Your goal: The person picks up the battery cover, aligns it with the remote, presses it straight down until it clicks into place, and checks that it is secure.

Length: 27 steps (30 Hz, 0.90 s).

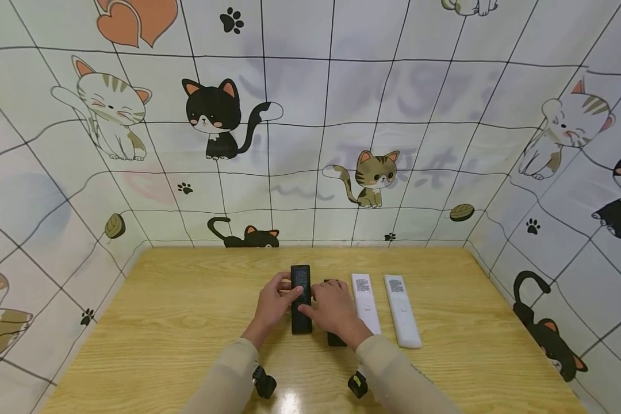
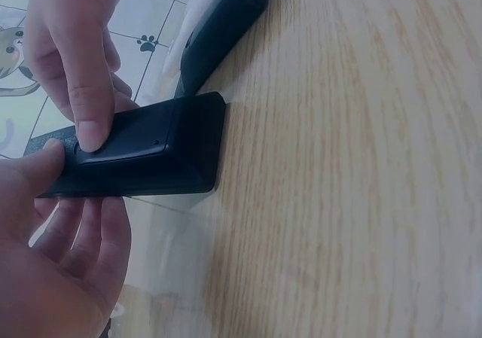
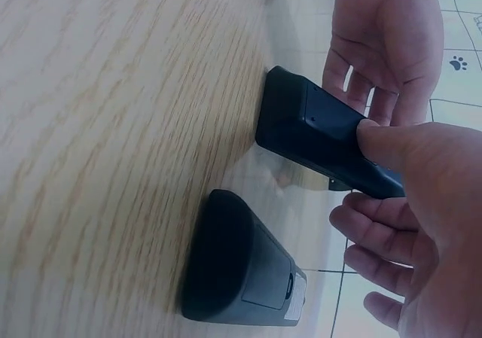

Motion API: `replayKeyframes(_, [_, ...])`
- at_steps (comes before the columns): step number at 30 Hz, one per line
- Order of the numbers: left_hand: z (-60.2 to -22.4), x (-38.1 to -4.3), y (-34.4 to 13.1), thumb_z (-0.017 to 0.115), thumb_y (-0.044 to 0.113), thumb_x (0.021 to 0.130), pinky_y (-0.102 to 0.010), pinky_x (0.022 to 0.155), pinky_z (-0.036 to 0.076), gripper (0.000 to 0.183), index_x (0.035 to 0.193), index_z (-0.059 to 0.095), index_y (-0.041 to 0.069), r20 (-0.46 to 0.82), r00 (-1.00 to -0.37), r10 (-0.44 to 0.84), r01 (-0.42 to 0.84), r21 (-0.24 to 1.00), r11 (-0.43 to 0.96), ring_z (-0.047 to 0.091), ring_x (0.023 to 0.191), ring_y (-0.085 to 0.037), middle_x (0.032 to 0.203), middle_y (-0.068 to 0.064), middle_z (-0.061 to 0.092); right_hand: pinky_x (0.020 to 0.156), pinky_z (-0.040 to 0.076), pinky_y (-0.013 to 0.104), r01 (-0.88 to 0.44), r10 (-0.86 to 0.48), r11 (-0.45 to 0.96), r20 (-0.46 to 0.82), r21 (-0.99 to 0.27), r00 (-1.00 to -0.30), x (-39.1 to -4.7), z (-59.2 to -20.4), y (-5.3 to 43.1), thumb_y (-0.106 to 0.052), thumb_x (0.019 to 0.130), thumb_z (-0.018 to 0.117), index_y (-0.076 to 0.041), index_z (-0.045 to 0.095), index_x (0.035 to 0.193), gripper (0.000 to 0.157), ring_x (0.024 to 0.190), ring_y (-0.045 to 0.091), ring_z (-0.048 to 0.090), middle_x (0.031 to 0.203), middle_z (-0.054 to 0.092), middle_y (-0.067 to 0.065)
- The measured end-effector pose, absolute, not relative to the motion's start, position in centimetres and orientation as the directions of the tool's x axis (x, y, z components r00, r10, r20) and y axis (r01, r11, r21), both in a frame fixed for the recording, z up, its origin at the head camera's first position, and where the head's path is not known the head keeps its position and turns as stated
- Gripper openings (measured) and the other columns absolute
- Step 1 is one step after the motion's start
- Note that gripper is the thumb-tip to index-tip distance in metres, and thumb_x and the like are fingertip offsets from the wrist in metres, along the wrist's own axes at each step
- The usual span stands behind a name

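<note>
A black remote control (image 1: pixel 301 321) lies back side up between both hands, its battery cover and a small label showing. My left hand (image 1: pixel 273 303) grips its left side, thumb on the back and fingers along the edge. From the other side my right hand (image 1: pixel 336 309) holds it too, with the thumb (image 2: pixel 91 120) pressing on the battery cover and the fingers by the far edge. Partly hidden under the right hand in the head view is a second black remote control (image 3: pixel 226 270), also back side up on the table.
Two white remote controls (image 1: pixel 367 302) lie on the wooden table (image 1: pixel 186 322) to the right of the black ones, labels at their far ends. Walls with a cat-print covering (image 1: pixel 300 144) enclose the table at the back and sides.
</note>
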<state>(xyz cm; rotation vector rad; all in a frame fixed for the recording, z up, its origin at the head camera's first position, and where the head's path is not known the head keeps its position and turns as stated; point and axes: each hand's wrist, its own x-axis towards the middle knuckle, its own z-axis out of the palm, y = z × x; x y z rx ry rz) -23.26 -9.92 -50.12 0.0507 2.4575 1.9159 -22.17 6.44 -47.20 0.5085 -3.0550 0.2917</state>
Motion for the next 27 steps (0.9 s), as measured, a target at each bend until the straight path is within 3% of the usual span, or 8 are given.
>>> replayKeyframes(13, [-50.49, -23.16, -9.91, 0.068, 0.027, 0.092, -0.04, 0.068, 0.058, 0.041, 0.129, 0.056, 0.015, 0.023, -0.998, 0.064, 0.037, 0.974, 0.223, 0.069, 0.084, -0.019, 0.109, -0.016, 0.068, 0.096, 0.037, 0.045, -0.324, -0.319, 0.925, 0.058, -0.196, -0.946, -22.25, -47.43, 6.7, -0.06, 0.086, 0.063, -0.019, 0.065, 0.091, 0.042, 0.103, 0.025, 0.057, 0.084, 0.062, -0.005])
replayKeyframes(27, [-50.3, -23.11, -9.84, 0.069, 0.024, 0.091, -0.042, 0.068, 0.058, 0.037, 0.125, 0.057, 0.013, 0.017, -0.999, 0.049, 0.027, 0.977, 0.21, 0.069, 0.082, -0.021, 0.106, -0.016, 0.068, 0.1, 0.035, 0.046, -0.34, -0.333, 0.923, 0.07, -0.178, -0.94, -22.35, -47.67, 6.46, -0.06, 0.083, 0.067, -0.017, 0.064, 0.092, 0.044, 0.101, 0.023, 0.056, 0.082, 0.061, -0.005])
